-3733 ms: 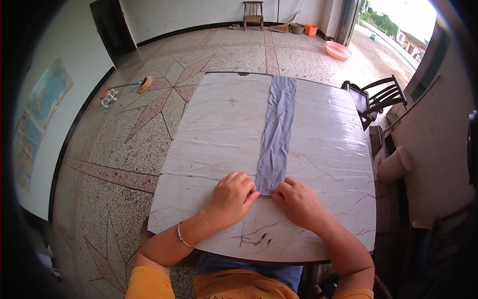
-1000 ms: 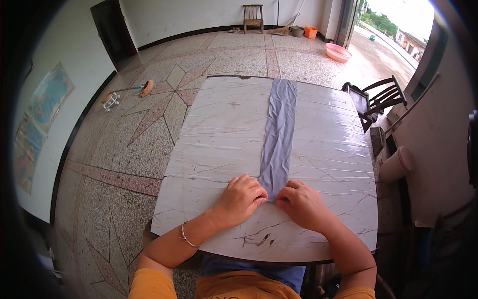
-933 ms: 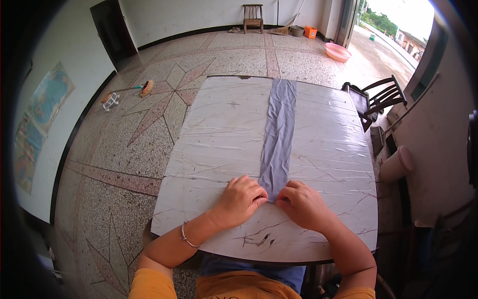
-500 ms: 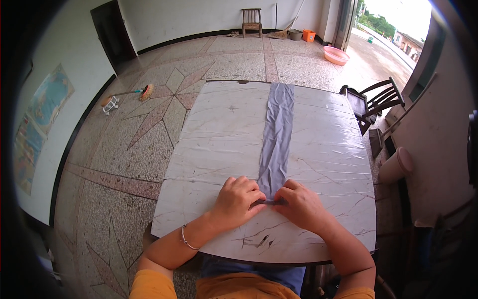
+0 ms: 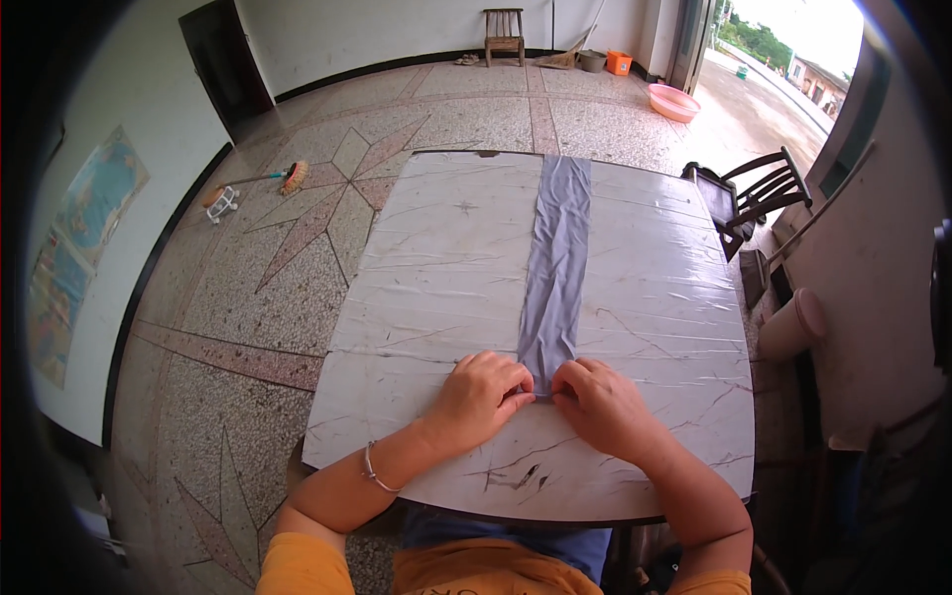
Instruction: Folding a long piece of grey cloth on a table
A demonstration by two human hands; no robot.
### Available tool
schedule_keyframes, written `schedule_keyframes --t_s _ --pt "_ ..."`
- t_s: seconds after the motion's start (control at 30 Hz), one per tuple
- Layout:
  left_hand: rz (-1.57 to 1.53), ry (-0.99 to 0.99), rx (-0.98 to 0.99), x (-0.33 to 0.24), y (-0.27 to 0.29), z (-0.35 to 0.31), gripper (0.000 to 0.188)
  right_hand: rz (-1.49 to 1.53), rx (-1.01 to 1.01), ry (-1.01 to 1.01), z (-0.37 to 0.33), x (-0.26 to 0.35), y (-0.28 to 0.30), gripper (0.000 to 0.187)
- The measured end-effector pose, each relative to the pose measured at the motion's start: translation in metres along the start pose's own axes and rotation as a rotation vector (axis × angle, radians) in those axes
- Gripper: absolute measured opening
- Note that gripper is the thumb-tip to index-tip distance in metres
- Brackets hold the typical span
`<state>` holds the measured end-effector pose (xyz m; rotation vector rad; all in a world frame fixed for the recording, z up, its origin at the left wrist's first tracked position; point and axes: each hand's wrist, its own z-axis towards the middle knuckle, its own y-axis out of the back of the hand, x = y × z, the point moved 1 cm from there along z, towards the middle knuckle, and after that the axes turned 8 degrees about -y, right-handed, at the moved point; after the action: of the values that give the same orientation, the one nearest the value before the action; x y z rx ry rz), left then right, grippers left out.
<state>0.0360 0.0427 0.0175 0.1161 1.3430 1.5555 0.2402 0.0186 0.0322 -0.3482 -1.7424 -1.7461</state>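
Note:
A long strip of grey-blue cloth lies lengthwise on the white marble-patterned table, wrinkled along its length and reaching the far edge. Its near end is pinched between my two hands. My left hand grips the left corner with thumb and fingers pressed together. On the right corner, my right hand pinches the cloth in the same way, close beside the left. Between the thumbs a narrow edge of cloth shows; the fingertips partly cover whether it is folded or rolled.
A dark chair stands by the table's right side, with a long-handled dustpan and a pink lidded bin nearer. A pink basin sits near the doorway. On the left floor lies a broom.
Both hands have stayed at the near end of the cloth, their fingertips drawn in closer around its edge. The whole view has shifted slightly.

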Motion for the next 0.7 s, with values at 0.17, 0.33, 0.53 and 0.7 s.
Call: schedule_keyframes --t_s 0.17,0.33,0.53,0.7 --pt "0.037 -0.092 -0.067 0.002 -0.003 -0.003 0.01 -0.05 -0.019 0.036 -0.004 0.002 -0.001 0.007" --pt "0.107 -0.152 -0.001 -0.004 0.008 -0.003 0.012 -0.081 0.042 0.025 -0.005 0.005 0.005 0.01" --pt "0.002 -0.142 -0.015 -0.001 0.001 -0.007 0.009 -0.071 0.1 0.018 -0.006 0.003 0.002 0.008" --pt "-0.07 0.012 0.038 -0.004 0.0 0.0 0.008 0.0 0.075 -0.087 -0.005 0.002 0.002 0.007"
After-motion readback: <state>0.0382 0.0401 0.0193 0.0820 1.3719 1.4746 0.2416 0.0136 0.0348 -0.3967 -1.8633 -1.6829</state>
